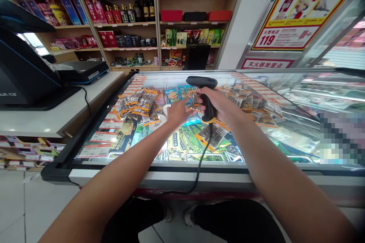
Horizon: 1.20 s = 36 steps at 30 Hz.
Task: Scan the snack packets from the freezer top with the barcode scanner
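Observation:
My right hand (219,103) is wrapped round the grip of a black barcode scanner (203,83), whose head points left and whose black cable (203,155) hangs down over the freezer's front edge. My left hand (177,113) is closed on a small snack packet (193,100), held just under the scanner's head. Both hands hover above the glass lid (159,148) of a chest freezer. A pile of small orange-and-clear packets (138,102) lies on the lid to the left of my left hand, with more of them (251,102) to the right.
A white counter (57,114) on the left carries a black till screen (23,72) and a flat black device (82,70). Wooden shelves (128,22) of boxes and bottles line the back wall. A red and yellow poster (302,7) hangs at the right. My legs (236,220) show below.

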Each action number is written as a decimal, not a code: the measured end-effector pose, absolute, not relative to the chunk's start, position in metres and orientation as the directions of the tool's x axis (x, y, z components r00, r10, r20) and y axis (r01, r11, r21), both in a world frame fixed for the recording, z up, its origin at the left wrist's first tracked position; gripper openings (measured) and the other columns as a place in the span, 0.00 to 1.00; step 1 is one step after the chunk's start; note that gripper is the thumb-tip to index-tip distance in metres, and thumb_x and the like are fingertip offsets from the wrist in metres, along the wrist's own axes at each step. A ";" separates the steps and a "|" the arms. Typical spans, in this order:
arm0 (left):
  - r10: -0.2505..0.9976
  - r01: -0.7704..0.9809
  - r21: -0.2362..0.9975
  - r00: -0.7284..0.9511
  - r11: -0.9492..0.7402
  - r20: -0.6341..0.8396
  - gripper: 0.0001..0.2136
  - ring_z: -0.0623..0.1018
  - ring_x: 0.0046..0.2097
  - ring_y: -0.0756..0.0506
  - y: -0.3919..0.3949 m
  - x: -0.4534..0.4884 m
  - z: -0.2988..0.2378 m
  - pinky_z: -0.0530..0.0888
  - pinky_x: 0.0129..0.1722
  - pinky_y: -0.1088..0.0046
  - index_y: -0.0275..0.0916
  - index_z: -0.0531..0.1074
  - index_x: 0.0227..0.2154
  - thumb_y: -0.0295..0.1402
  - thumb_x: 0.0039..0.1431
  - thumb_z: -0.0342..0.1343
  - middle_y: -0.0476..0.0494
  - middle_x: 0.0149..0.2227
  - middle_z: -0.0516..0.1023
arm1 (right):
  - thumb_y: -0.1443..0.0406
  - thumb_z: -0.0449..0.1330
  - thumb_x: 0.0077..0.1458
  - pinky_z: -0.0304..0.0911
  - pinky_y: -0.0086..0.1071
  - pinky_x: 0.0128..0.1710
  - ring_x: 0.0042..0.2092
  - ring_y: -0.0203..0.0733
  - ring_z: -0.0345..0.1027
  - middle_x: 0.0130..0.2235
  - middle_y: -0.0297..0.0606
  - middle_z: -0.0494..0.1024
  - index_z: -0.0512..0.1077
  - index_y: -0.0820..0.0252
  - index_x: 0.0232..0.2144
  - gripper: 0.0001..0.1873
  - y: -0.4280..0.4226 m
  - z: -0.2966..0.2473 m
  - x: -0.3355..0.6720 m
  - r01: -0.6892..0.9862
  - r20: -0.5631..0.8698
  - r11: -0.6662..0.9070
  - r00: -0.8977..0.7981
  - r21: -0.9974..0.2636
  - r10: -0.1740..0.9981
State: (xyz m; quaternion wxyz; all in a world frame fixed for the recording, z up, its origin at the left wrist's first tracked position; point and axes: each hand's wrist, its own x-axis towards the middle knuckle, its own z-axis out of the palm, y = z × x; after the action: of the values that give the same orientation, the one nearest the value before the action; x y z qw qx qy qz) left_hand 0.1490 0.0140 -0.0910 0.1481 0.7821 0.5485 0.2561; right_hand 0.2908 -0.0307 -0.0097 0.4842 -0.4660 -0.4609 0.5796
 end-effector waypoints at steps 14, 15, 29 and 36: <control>0.645 0.740 -0.054 0.618 -0.671 0.449 0.16 0.71 0.57 0.33 0.002 0.154 -0.084 0.67 0.49 0.54 0.41 0.78 0.47 0.29 0.69 0.45 0.34 0.57 0.74 | 0.61 0.66 0.50 0.55 0.31 0.18 0.21 0.33 0.55 0.24 0.31 0.64 0.66 0.57 0.27 0.12 -0.029 -0.014 0.291 -0.152 -0.022 -0.038 -0.104 -0.988 0.994; 0.619 0.719 -0.076 0.642 -0.690 0.452 0.17 0.71 0.57 0.33 0.001 0.153 -0.084 0.66 0.50 0.53 0.40 0.77 0.49 0.28 0.69 0.43 0.33 0.58 0.74 | 0.61 0.66 0.50 0.55 0.31 0.18 0.21 0.33 0.56 0.24 0.31 0.64 0.66 0.57 0.27 0.11 -0.028 -0.014 0.291 -0.156 -0.022 -0.038 -0.105 -0.987 0.994; 0.941 -0.318 0.885 -0.119 -0.339 0.317 0.07 0.73 0.30 0.52 0.048 0.074 -0.043 0.68 0.29 0.78 0.44 0.57 0.33 0.23 0.61 0.46 0.52 0.29 0.64 | 0.62 0.63 0.54 0.50 0.29 0.20 0.22 0.31 0.51 0.26 0.30 0.61 0.66 0.57 0.30 0.09 -0.041 0.000 0.294 -0.245 -0.041 -0.106 -0.254 -0.964 0.966; 0.951 -0.397 0.886 0.085 -0.241 0.297 0.10 0.68 0.28 0.51 0.038 0.056 -0.027 0.71 0.30 0.74 0.42 0.53 0.26 0.35 0.63 0.45 0.49 0.29 0.62 | 0.59 0.64 0.57 0.47 0.29 0.20 0.22 0.31 0.50 0.24 0.31 0.60 0.64 0.58 0.27 0.13 -0.045 -0.007 0.285 -0.061 -0.097 -0.142 -0.470 -0.988 0.878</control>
State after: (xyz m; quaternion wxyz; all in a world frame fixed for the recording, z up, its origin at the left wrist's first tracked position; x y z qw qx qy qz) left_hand 0.0565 0.0379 -0.0273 0.5482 0.4919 0.2814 0.6151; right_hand 0.2849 -0.0454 -0.0074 0.3567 -0.3714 -0.5495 0.6579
